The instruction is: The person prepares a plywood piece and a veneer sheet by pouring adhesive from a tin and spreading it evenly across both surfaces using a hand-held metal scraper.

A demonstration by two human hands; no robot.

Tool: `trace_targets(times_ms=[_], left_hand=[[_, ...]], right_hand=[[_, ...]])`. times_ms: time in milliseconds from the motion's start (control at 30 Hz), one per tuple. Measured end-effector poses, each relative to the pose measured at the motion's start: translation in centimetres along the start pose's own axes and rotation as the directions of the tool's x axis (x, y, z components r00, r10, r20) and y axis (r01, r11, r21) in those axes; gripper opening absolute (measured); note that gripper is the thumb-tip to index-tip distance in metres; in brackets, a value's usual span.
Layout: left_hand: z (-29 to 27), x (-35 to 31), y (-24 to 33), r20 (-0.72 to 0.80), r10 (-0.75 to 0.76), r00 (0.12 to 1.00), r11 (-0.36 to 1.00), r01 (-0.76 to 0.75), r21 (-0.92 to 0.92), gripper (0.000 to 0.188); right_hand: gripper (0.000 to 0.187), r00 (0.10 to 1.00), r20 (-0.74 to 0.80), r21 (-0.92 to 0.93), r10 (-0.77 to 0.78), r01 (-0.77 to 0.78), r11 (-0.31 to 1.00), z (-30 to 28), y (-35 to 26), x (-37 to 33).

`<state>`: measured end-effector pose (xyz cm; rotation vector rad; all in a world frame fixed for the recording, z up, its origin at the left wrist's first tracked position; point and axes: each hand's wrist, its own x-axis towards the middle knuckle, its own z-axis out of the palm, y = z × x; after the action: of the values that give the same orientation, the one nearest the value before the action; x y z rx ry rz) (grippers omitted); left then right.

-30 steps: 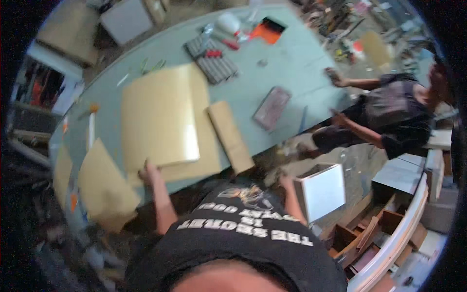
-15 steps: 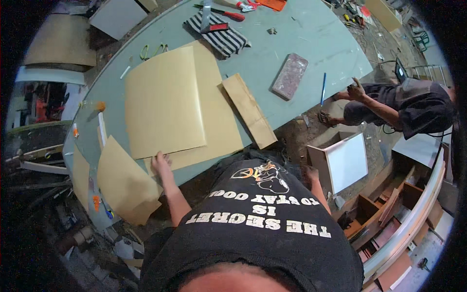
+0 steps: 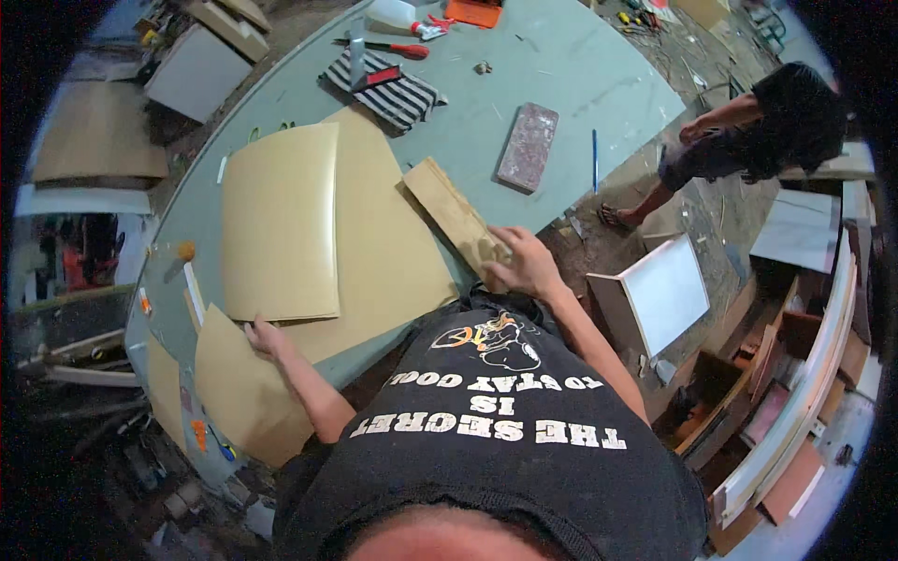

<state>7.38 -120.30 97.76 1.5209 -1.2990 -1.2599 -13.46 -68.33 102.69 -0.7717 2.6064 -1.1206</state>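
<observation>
A shiny tan sheet (image 3: 281, 220) lies bowed over a larger tan sheet (image 3: 383, 234) on the pale green table. At its near edge, my left hand (image 3: 269, 338) is closed, the fingers pinching the edge near the lower left corner. My right hand (image 3: 526, 265) bends its fingers over the near end of a narrow brown strip (image 3: 447, 206). This strip looks like wood or layered board and lies slantwise along the right side of the larger sheet. Another tan sheet (image 3: 248, 402) overhangs the table edge by my left forearm.
On the table (image 3: 599, 79) are a worn reddish block (image 3: 528, 148), a blue pencil (image 3: 595, 159), a striped cloth (image 3: 402, 101), a red-handled tool (image 3: 407, 50) and a spray bottle (image 3: 393, 17). A co-worker (image 3: 748, 122) stands beyond the right edge, near a white-topped box (image 3: 659, 294).
My right hand has come up from beside my body onto the brown strip. The shiny sheet has shifted left with my left hand and bows more. The co-worker has changed posture.
</observation>
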Motion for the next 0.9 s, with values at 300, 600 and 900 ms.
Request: trace_targets(times_ms=[300, 600, 900], left_hand=[[4.5, -17.5, 4.1, 0.965, 0.104, 0.242, 0.342, -0.919, 0.193, 0.080], [2.9, -18.8, -0.9, 1.000, 0.012, -0.009, 0.171, -0.985, -0.011, 0.099], [2.3, -21.6, -0.7, 0.984, -0.157, 0.085, 0.033, -0.995, 0.092, 0.105]], right_hand=[[0.090, 0.991, 0.130, -0.267, 0.017, 0.018, 0.964, 5.0, 0.3, -0.6], [0.071, 0.990, -0.126, 0.057, -0.065, 0.072, 0.996, 4.0, 0.7, 4.5], [0.063, 0.739, -0.649, -0.176, 0.178, -0.374, 0.911, -6.5, 17.2, 6.6]])
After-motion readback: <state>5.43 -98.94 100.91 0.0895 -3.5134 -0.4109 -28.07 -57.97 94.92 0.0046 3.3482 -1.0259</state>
